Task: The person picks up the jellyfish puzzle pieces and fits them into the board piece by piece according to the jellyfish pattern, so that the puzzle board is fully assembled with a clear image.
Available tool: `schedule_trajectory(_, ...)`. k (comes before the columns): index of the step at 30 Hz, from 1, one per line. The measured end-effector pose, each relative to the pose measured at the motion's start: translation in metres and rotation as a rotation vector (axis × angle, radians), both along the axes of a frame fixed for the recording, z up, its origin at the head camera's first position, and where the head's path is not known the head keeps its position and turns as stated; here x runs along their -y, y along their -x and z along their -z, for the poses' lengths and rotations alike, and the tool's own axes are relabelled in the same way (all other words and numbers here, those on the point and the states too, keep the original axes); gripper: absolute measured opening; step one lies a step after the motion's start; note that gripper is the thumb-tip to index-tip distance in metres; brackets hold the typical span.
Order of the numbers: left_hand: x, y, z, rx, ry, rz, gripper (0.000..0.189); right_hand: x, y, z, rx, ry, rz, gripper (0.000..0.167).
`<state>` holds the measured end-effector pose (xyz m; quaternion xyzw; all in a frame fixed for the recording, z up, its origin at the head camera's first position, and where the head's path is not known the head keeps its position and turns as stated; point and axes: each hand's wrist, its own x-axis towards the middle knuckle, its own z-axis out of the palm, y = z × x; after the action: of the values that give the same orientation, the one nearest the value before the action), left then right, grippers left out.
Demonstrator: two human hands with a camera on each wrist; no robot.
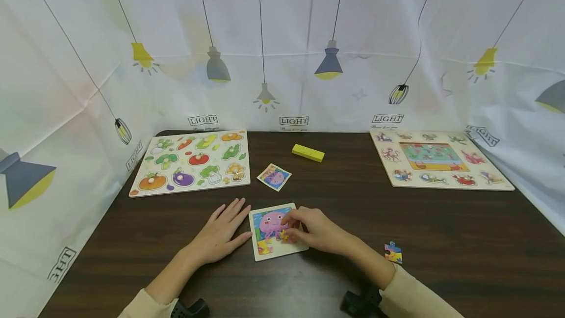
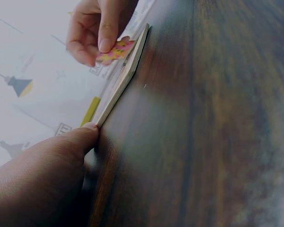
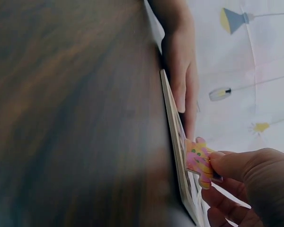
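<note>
My right hand point(image 1: 319, 229) pinches a jigsaw puzzle piece point(image 3: 199, 161), pink and yellow with small tabs, between thumb and fingers, tilted close over the puzzle board point(image 1: 274, 255). That square wooden-rimmed board shows a pink octopus on blue; its lower middle is bare, and the right hand covers part of its right side. Flat on the table with fingers spread, my left hand point(image 1: 222, 234) touches the board's left edge with its thumb point(image 2: 83, 135). A loose blue and yellow puzzle piece point(image 1: 393, 252) lies on the table beside the right forearm.
Behind the board lies a small octopus picture card point(image 1: 274, 177), with a yellow block point(image 1: 308, 153) farther back. A vegetable board point(image 1: 198, 160) lies at back left, a sea-animal board point(image 1: 434, 161) at back right. A lamp-print cloth point(image 1: 291, 28) hangs behind the dark table point(image 1: 335, 185).
</note>
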<state>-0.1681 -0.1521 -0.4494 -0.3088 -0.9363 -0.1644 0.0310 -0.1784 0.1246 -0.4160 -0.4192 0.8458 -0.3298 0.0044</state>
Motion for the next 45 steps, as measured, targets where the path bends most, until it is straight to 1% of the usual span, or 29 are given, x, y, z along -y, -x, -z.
schedule_trajectory(3,0.0,0.0,0.0,0.002,0.003,-0.001,0.064,0.005,0.0,0.002,0.018,0.002,-0.013,0.011)
schedule_trajectory(9,0.0,0.001,0.001,0.005,-0.004,-0.002,0.064,0.014,-0.002,0.006,0.024,0.016,-0.054,0.01)
schedule_trajectory(14,0.0,0.0,0.001,0.008,-0.009,-0.003,0.064,0.017,-0.003,0.006,0.018,-0.006,-0.045,0.009)
schedule_trajectory(22,0.0,0.001,0.001,-0.008,-0.015,0.003,0.063,0.019,-0.004,0.009,-0.059,-0.04,-0.038,0.009)
schedule_trajectory(27,0.0,0.001,0.001,0.005,-0.017,-0.004,0.064,0.022,-0.004,0.011,-0.124,-0.042,-0.054,0.008)
schedule_trajectory(30,0.0,0.0,0.001,0.008,-0.015,-0.005,0.064,0.023,-0.004,0.011,-0.139,-0.049,-0.048,0.007)
schedule_trajectory(38,0.0,0.001,-0.002,-0.002,-0.014,-0.005,0.063,0.025,-0.006,0.01,-0.121,-0.077,0.007,0.007)
schedule_trajectory(45,0.0,0.0,0.0,0.01,-0.008,-0.007,0.064,0.026,-0.008,0.011,-0.097,-0.083,0.02,0.006)
